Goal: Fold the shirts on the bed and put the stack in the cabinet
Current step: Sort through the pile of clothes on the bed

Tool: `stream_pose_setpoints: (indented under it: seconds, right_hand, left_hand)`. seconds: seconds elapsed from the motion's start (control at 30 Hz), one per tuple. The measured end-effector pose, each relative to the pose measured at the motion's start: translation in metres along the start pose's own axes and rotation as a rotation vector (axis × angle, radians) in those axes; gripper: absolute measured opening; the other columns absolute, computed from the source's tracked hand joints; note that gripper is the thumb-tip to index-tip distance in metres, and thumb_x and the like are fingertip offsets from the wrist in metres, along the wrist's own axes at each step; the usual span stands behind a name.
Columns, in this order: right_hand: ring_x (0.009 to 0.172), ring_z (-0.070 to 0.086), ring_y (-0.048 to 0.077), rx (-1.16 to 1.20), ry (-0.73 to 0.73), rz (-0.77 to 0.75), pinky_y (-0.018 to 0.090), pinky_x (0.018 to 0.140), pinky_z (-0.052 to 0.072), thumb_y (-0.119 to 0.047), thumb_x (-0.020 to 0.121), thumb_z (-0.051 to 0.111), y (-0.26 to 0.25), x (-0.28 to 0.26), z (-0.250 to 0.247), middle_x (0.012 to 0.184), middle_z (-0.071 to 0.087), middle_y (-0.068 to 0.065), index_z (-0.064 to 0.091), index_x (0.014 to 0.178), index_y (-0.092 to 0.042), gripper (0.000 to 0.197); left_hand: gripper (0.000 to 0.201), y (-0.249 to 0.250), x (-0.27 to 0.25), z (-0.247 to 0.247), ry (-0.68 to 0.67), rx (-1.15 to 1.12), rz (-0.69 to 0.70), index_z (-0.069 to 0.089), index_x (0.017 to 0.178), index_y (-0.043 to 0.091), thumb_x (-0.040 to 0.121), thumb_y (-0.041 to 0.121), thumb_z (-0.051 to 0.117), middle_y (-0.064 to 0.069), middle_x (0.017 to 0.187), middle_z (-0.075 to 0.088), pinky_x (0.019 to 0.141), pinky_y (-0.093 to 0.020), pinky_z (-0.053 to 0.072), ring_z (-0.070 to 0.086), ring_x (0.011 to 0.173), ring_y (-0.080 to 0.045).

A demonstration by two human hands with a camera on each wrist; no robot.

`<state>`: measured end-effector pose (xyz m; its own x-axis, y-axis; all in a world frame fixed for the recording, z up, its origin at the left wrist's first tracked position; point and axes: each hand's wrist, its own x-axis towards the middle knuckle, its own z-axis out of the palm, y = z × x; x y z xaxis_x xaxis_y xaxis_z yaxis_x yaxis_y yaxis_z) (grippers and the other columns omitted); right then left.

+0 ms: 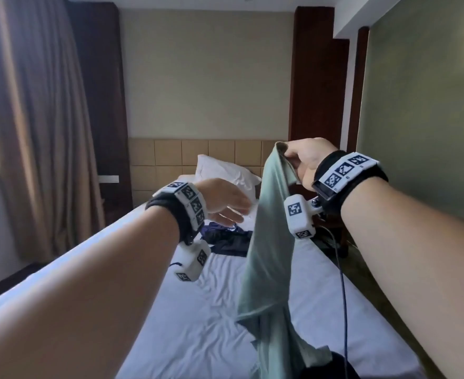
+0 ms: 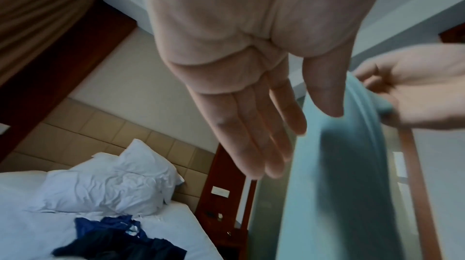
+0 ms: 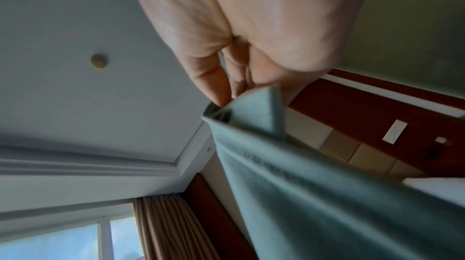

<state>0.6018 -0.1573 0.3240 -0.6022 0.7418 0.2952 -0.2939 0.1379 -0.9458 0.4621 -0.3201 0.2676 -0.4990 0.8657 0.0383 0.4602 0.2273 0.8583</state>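
green shirt held up for folding

above the bed (image 1: 220, 310), a green shirt (image 1: 269, 242) is pinched at its top edge by the right hand (image 1: 306, 160) and left to hang, probably so the cloth falls straight. the left hand (image 1: 225, 203), flat-fingered and holding nothing, is reached toward it, likely for a second corner. a dark blue shirt (image 1: 228, 239) is left crumpled near the pillow (image 1: 225, 173).
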Motion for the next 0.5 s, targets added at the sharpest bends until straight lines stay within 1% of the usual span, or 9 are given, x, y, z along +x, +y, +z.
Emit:
stream_pose_setpoints:
  seconds: [0.07,0.13,0.23,0.3,0.33,0.37,0.43,0.47,0.5]
  right_hand:
    - [0.076,0.066,0.032,0.052,-0.052,-0.026,0.035,0.066,0.058,0.023,0.079,0.036,-0.002,-0.001,0.001,0.090,0.065,0.023,0.068,0.109,0.014,0.044]
    - [0.079,0.065,0.034,0.088,-0.098,-0.072,0.034,0.065,0.057,0.027,0.079,0.034,-0.003,0.003,0.002,0.093,0.065,0.026,0.069,0.107,0.009,0.049]
    - [0.082,0.068,0.029,0.122,-0.123,-0.132,0.030,0.066,0.060,0.026,0.084,0.042,-0.004,0.012,-0.004,0.096,0.066,0.023,0.069,0.107,0.002,0.043]
    - [0.082,0.071,0.027,0.059,-0.089,-0.189,0.036,0.078,0.062,0.020,0.081,0.057,-0.004,0.018,-0.018,0.096,0.070,0.018,0.071,0.103,-0.003,0.035]
    - [0.084,0.072,0.027,-0.060,-0.022,-0.222,0.040,0.084,0.061,0.015,0.075,0.065,-0.006,0.022,-0.027,0.095,0.073,0.015,0.074,0.099,-0.007,0.033]
    - [0.083,0.073,0.024,-0.211,0.051,-0.263,0.039,0.086,0.061,0.011,0.071,0.069,-0.006,0.030,-0.037,0.091,0.075,0.009,0.076,0.094,-0.012,0.033]
    - [0.077,0.071,0.015,-0.509,0.230,-0.318,0.028,0.079,0.061,0.007,0.074,0.065,-0.010,0.033,-0.050,0.079,0.073,-0.004,0.077,0.083,-0.019,0.030]
    - [0.075,0.070,0.014,-0.591,0.306,-0.348,0.028,0.075,0.061,0.005,0.075,0.060,-0.013,0.031,-0.052,0.075,0.071,-0.008,0.076,0.077,-0.022,0.032]
    - [0.074,0.070,0.015,-0.640,0.356,-0.396,0.029,0.074,0.061,0.004,0.075,0.055,-0.015,0.034,-0.054,0.073,0.071,-0.010,0.075,0.075,-0.022,0.033]
  left_hand:
    - [0.023,0.001,0.008,0.018,-0.094,0.070,-0.039,0.073,0.111,0.015,0.094,0.030,0.074,-0.007,0.108,0.073,0.090,-0.042,0.061,0.072,0.094,-0.023]
    - [0.023,0.001,0.013,0.033,-0.119,0.183,-0.055,0.071,0.110,0.020,0.092,0.034,0.075,-0.004,0.107,0.068,0.089,-0.042,0.061,0.068,0.093,-0.021]
    - [0.030,0.002,0.021,0.035,-0.032,0.229,-0.049,0.066,0.124,0.016,0.095,0.023,0.072,-0.004,0.107,0.070,0.085,-0.041,0.062,0.070,0.094,-0.022]
    - [0.028,0.009,0.024,0.021,0.093,0.171,-0.079,0.065,0.125,0.013,0.097,0.015,0.067,-0.011,0.112,0.070,0.070,-0.039,0.064,0.071,0.095,-0.028]
    - [0.027,0.012,0.024,0.010,0.189,0.157,-0.087,0.065,0.124,0.011,0.097,0.013,0.065,-0.015,0.116,0.069,0.063,-0.038,0.064,0.071,0.096,-0.032]
    - [0.026,0.016,0.025,-0.003,0.300,0.208,-0.061,0.066,0.124,0.009,0.098,0.014,0.063,-0.017,0.118,0.068,0.065,-0.039,0.064,0.070,0.099,-0.034]
    - [0.026,0.024,0.025,-0.027,0.500,0.419,0.014,0.069,0.121,0.008,0.099,0.018,0.060,-0.016,0.119,0.070,0.087,-0.044,0.060,0.069,0.106,-0.035]
    - [0.026,0.028,0.025,-0.038,0.593,0.483,0.043,0.070,0.119,0.008,0.099,0.020,0.060,-0.015,0.119,0.070,0.093,-0.042,0.056,0.067,0.109,-0.034]
    - [0.027,0.035,0.023,-0.047,0.651,0.537,0.070,0.071,0.118,0.008,0.099,0.022,0.060,-0.014,0.118,0.071,0.095,-0.041,0.053,0.066,0.111,-0.033]
